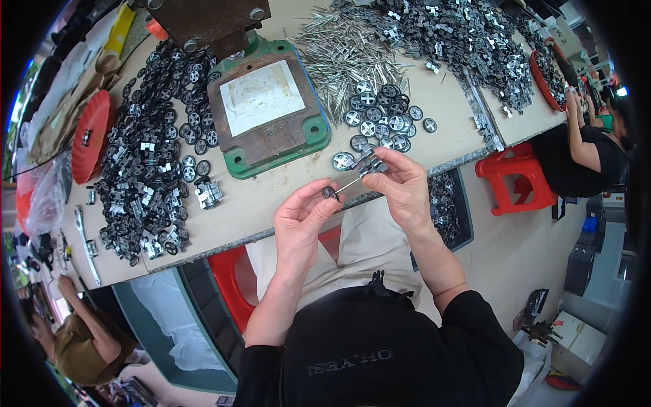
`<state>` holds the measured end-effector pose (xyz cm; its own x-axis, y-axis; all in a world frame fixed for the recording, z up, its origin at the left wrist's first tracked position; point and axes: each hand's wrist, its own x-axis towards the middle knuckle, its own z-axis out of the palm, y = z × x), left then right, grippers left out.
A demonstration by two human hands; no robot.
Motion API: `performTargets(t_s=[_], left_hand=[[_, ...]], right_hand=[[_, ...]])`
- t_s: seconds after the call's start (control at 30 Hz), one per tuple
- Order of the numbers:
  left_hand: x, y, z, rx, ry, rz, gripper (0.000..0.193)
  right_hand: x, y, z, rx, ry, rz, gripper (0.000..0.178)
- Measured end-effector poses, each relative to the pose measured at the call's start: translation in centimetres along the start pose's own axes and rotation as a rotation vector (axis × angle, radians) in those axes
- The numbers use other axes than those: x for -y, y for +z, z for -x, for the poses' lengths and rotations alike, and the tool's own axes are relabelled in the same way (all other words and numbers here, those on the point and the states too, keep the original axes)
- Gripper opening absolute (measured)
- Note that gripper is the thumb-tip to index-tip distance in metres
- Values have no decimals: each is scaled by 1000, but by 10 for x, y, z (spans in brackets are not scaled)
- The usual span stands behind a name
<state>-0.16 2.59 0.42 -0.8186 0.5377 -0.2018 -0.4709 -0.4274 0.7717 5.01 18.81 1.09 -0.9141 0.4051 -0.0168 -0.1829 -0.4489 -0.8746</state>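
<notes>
Just over the table's front edge, my left hand (pixel 298 220) pinches a small black wheel (pixel 329 192) between thumb and fingertips. A thin metal rod (pixel 348 185) runs from this wheel toward the part in my other hand. My right hand (pixel 408 197) is closed on a dark grey plastic chassis-like piece (pixel 370 163), and the rod's far end meets it; how deep it goes in is hidden. Right behind that piece lies a loose wheel with a silver cross hub (pixel 343 161), beside a heap of similar wheels (pixel 381 117).
A green press base (pixel 278 152) with a white plate (pixel 263 97) stands behind my hands. Around it lie metal rods (pixel 346 57), grey plastic parts (pixel 468 41) and assembled wheeled pieces (pixel 139 197). Red stools (pixel 519 178) and a grey bin (pixel 462 203) stand below; other people sit at both sides.
</notes>
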Motion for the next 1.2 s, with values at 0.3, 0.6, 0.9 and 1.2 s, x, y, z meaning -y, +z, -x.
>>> performTargets(t_s=[0.3,0.6,0.9,1.2], left_hand=[[2,5,5,-46,116,-91,30],[0,4,6,-65,82,-136,32],[3,6,4,-44,43,-65,35],[-2,-12,5,20,9,-50,33]], right_hand=[[1,-2,-2,-34,109,134,37],[-6,0,5,-35,-91,296,34],[-5,-4,1,208,-284,524,36],[6,2,-5,242,-60,520,19]])
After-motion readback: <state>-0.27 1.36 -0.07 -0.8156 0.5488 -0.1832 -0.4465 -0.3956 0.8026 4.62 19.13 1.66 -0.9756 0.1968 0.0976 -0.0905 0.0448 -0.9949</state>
